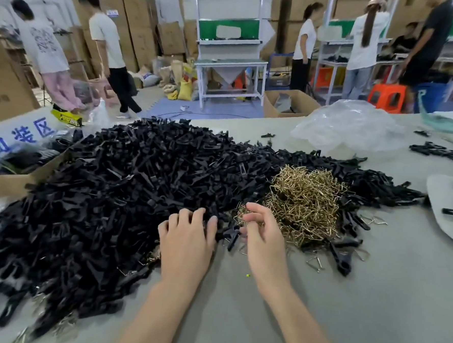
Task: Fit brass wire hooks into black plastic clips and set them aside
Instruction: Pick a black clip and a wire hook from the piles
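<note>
The left hand [186,240] is laid palm down, fingers bent, on the near edge of the pile of black plastic clips [129,186]; whether a clip is gripped beneath its fingertips cannot be told. Just to its right, the right hand [264,242] is held with fingers curled, and a bunch of brass wire hooks [251,220] is pinched between its thumb and fingers. A single black clip [233,238] is seen lying on the grey table [345,298] between the two hands. Directly beyond and to the right of the pinching fingers, the heap of loose hooks [306,200] is piled against the clips. Further beyond that hand, a crumpled clear plastic bag [347,125] is spread out. Far to the left of the left hand, a cardboard box [9,184] is set against the pile.
</note>
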A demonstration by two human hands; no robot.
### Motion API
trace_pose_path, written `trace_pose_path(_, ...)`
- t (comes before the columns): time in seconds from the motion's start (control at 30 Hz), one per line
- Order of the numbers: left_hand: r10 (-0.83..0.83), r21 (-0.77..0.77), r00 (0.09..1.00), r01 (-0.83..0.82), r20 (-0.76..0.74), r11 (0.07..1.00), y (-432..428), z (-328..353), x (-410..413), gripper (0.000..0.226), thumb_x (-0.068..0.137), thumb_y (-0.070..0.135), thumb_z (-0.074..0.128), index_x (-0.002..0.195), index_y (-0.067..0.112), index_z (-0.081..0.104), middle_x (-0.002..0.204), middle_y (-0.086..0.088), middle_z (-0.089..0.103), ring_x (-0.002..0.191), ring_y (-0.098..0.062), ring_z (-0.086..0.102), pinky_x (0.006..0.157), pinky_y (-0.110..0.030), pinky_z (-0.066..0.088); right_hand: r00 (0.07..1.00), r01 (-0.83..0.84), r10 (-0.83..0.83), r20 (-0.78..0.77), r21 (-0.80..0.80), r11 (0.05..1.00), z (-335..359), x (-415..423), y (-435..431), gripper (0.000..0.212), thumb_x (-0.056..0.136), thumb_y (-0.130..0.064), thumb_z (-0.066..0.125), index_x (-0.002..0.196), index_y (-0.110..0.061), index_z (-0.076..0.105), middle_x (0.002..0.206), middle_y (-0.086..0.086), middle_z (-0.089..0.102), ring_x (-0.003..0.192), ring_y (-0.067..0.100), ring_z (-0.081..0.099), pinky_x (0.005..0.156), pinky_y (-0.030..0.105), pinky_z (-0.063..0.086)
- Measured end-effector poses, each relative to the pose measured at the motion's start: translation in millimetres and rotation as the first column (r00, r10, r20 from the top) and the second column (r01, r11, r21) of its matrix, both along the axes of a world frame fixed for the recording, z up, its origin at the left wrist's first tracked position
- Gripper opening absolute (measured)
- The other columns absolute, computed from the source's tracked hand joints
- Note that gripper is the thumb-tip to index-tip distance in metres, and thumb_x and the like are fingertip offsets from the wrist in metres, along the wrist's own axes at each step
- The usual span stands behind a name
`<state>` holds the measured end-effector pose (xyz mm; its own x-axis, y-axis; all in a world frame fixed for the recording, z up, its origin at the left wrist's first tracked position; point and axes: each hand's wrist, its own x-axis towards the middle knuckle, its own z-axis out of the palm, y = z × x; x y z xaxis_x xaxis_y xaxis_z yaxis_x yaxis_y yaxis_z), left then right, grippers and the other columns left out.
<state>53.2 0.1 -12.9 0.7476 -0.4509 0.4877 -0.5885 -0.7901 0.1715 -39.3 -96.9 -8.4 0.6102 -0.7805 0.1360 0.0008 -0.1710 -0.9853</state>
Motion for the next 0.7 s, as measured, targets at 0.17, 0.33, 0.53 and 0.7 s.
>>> trace_pose_path(0.17,-0.001,0.068,1.0,0.002,-0.02,0.998,-13,0,11,0.047,0.09,0.053,0.061,0.12,0.017,0.069,0.094,-0.01,0.067,0.091,-0.033,0.061,0.084,-0.046,0.042,1.0,-0.006,0.005,0.031,0.048,0.999,-4,4,-8,0.034,0.101,-0.017,0.046,0.105,-0.047,0.063,0.099,-0.021,0.067,0.085,0.003,0.068,0.08,0.032,0.054)
trace_pose_path(0.33,-0.023,0.038,0.992,0.028,-0.123,0.999,-11,0,12,0.043,0.093,0.046,0.054,0.128,0.022,0.062,0.109,-0.002,0.066,0.106,-0.026,0.058,0.097,-0.043,0.036,0.999,0.01,-0.013,0.038,0.082,0.997,-5,7,-14,0.036,0.1,-0.01,0.046,0.103,-0.04,0.065,0.094,-0.018,0.068,0.076,0.003,0.067,0.083,0.039,0.057)
trace_pose_path(0.53,-0.092,-0.024,0.98,0.089,-0.179,0.996,-14,0,4,0.033,0.097,0.031,0.049,0.13,0.028,0.056,0.114,0.007,0.066,0.112,-0.019,0.054,0.105,-0.035,0.031,0.999,-0.008,0.005,0.031,0.074,0.997,-5,7,-12,0.037,0.1,-0.009,0.046,0.1,-0.04,0.066,0.093,-0.019,0.068,0.074,0.002,0.065,0.073,0.03,0.051)
trace_pose_path(0.7,-0.042,0.021,0.985,0.046,-0.167,0.999,-17,2,2,0.032,0.104,0.04,0.04,0.132,0.036,0.052,0.114,0.009,0.062,0.112,-0.018,0.053,0.1,-0.034,0.031,0.999,-0.013,0.01,0.036,0.087,0.996,-4,6,-12,0.036,0.1,-0.009,0.046,0.101,-0.039,0.066,0.09,-0.021,0.068,0.073,-0.001,0.064,0.074,0.029,0.052)
